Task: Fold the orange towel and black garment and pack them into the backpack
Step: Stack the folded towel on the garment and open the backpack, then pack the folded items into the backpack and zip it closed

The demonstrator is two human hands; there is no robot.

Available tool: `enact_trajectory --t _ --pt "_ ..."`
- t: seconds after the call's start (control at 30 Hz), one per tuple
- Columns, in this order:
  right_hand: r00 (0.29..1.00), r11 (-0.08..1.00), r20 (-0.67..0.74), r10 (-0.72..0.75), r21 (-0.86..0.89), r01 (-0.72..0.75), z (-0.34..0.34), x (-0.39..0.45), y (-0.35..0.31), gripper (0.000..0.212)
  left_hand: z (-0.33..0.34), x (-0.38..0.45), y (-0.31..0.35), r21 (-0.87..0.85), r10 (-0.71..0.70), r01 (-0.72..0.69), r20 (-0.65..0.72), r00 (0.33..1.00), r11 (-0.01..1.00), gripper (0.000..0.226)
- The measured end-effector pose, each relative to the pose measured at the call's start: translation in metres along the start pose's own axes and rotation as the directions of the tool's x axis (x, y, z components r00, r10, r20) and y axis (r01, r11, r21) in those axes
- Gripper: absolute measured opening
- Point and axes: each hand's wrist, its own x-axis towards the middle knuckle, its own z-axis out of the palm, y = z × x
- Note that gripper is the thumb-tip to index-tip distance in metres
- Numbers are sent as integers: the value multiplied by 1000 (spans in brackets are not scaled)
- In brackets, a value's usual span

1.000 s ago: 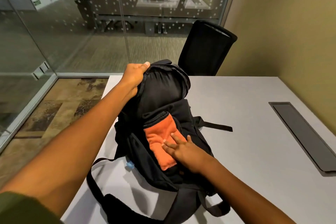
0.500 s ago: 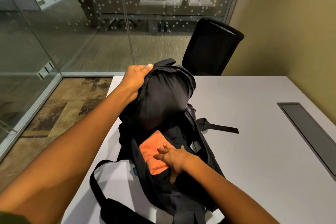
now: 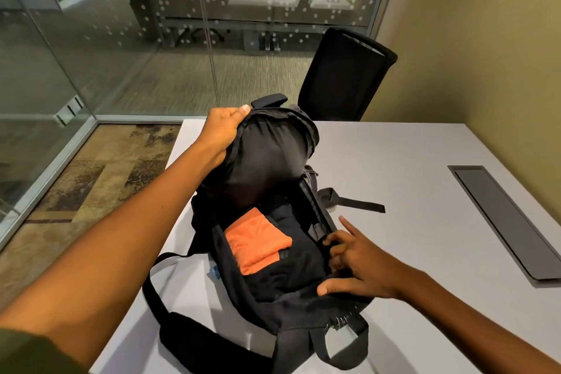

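1 head-worn camera is looking forward and down, close over the backpack (image 3: pixel 273 252) on the table (image 3: pixel 409 191), facing the glass wall (image 3: pixel 121 39) beyond.

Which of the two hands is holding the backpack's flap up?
The left hand: it grips the raised flap at the top of the backpack. The right hand is low at the opening's near right rim, beside the orange towel.

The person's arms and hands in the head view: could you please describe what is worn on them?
Both hands, left hand and right hand, are bare, with no gloves, rings or watch visible. Both forearms are uncovered; a dark olive-green sleeve shows on the left upper arm.
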Motion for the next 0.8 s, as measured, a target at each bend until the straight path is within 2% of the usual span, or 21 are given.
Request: enact_trajectory --t 0.07,0.13,0.2,0.23,0.3,0.37,0.47,0.53,0.6,0.67,0.73,0.8 --pt "994 934 -107 37 358 3 1 -2 -12 61 2 -5 0 8 -10 10 -9 1000 1000 30" --pt "951 674 -249 182 736 64 -10 0 -22 54 2 -9 0 21 -13 13 -9 1000 1000 30" --pt "886 413 -334 322 892 186 -25 5 -29 40 2 -12 -2 37 -14 13 19 1000 999 31" --pt "868 364 -353 349 905 222 -32 9 -29 31 1 -15 -2 37 -8 7 34 999 999 30" --pt "878 404 -356 320 890 213 -42 14 -32 14 -2 -19 -3 28 10 -11 55 998 1000 30" --pt "901 476 -319 295 866 151 -43 17 -32 9 -3 -23 -4 42 27 -31 87 996 999 30" --pt "921 444 -241 306 892 86 -40 17 -20 6 -4 -32 -7 72 51 -59 108 993 996 30" --pt "866 380 -256 429 921 84 -35 23 2 5 -5 -37 -10 74 75 -82 96 993 994 30" --pt "742 311 -244 625 949 50 -26 37 32 3 -7 -40 -12 78 75 -82 97 992 994 28" --pt "650 261 -191 736 965 -13 -16 55 58 8 -9 -46 -14 83 70 -79 104 992 993 28" --pt "613 252 -140 777 963 -99 -7 73 77 17 -7 -49 -16 87 80 -90 109 991 992 29" --pt "605 276 -117 788 945 -177 2 92 84 24 -5 -53 -15 94 74 -85 108 991 992 32"
